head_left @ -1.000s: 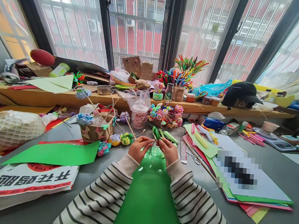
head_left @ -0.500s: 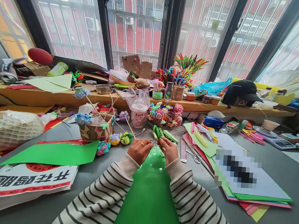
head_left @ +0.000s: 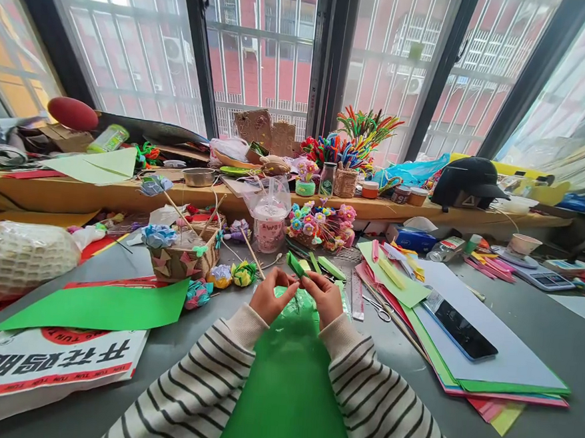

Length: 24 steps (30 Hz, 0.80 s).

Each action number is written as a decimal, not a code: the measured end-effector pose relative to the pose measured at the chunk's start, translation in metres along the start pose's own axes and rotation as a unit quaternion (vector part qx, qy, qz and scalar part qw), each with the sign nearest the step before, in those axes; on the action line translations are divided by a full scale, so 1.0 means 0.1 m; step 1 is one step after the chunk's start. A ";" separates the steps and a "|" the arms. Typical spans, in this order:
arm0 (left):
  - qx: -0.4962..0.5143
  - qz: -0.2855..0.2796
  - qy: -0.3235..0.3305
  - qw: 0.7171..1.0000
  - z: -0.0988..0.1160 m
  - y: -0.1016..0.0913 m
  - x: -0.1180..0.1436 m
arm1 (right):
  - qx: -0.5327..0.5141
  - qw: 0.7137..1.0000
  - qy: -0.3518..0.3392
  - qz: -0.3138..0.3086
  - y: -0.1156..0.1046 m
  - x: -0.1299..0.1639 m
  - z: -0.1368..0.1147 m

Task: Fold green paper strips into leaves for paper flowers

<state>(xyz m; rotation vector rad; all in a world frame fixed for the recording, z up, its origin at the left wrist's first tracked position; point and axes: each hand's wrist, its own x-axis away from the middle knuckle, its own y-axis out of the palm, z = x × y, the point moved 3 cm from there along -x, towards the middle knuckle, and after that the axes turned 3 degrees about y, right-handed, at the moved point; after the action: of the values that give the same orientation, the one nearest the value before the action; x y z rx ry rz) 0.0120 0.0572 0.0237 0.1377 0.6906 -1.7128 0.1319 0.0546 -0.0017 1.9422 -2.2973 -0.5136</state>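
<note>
My left hand (head_left: 271, 299) and my right hand (head_left: 323, 296) meet above the table, fingertips pinched together. Between them stands a folded piece of green paper (head_left: 296, 264), gripped at its lower end by both hands. Thin dark wires or threads (head_left: 296, 305) dangle below the fingertips; which fingers hold them I cannot tell. Under my forearms lies a glossy green surface (head_left: 288, 392). Just beyond my hands are more folded green pieces (head_left: 332, 268). A ruler (head_left: 357, 295) and scissors (head_left: 379, 310) lie to the right.
At left, a box with paper flowers (head_left: 184, 258) stands behind a green sheet (head_left: 96, 305) on a printed bag (head_left: 56, 369). A lidded cup (head_left: 269, 224) and bead flowers (head_left: 320, 221) are ahead. A phone (head_left: 465, 328) rests on stacked paper (head_left: 518, 358) at right.
My left hand has come up close against the right, its fingertips now at the base of the green paper. The paper has shifted slightly left and the wires now hang down.
</note>
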 end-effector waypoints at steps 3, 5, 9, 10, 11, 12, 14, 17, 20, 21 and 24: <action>0.068 -0.021 -0.047 0.996 -0.06 0.02 -0.03 | 0.034 0.999 -0.016 0.001 0.00 0.01 0.00; 0.063 -0.039 -0.052 0.996 -0.06 0.04 -0.04 | 0.066 0.997 -0.030 0.004 0.00 0.01 0.01; 0.029 -0.025 -0.037 0.999 -0.03 0.05 -0.04 | 0.113 0.992 -0.057 0.013 -0.01 0.02 0.01; 0.024 -0.019 -0.035 0.999 -0.03 0.05 -0.04 | 0.124 0.990 -0.063 0.016 -0.01 0.02 0.00; 0.021 -0.014 -0.035 0.999 -0.03 0.05 -0.04 | 0.135 0.988 -0.070 0.019 -0.01 0.03 -0.01; 0.018 -0.011 -0.037 0.999 -0.03 0.05 -0.04 | 0.146 0.986 -0.075 0.023 -0.01 0.03 -0.02; 0.018 -0.010 -0.041 0.999 -0.05 0.05 -0.03 | 0.163 0.983 -0.083 0.029 -0.01 0.04 -0.05; 0.030 -0.014 -0.051 0.998 -0.09 0.03 -0.03 | 0.181 0.979 -0.089 0.034 -0.01 0.05 -0.08; 0.040 -0.018 -0.073 0.996 -0.13 0.01 -0.03 | 0.210 0.971 -0.111 0.037 0.00 0.08 -0.12; 0.046 -0.019 -0.081 0.995 -0.14 0.01 -0.03 | 0.220 0.967 -0.122 0.037 0.00 0.10 -0.14; 0.073 -0.016 -0.094 0.993 -0.16 -0.01 -0.03 | 0.244 0.957 -0.154 0.029 0.01 0.13 -0.18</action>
<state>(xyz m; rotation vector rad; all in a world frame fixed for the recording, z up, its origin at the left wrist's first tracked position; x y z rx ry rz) 0.0074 0.0683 0.0130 0.0654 0.4302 -1.7809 0.1334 0.0387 0.0139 2.1054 -2.8955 -0.2726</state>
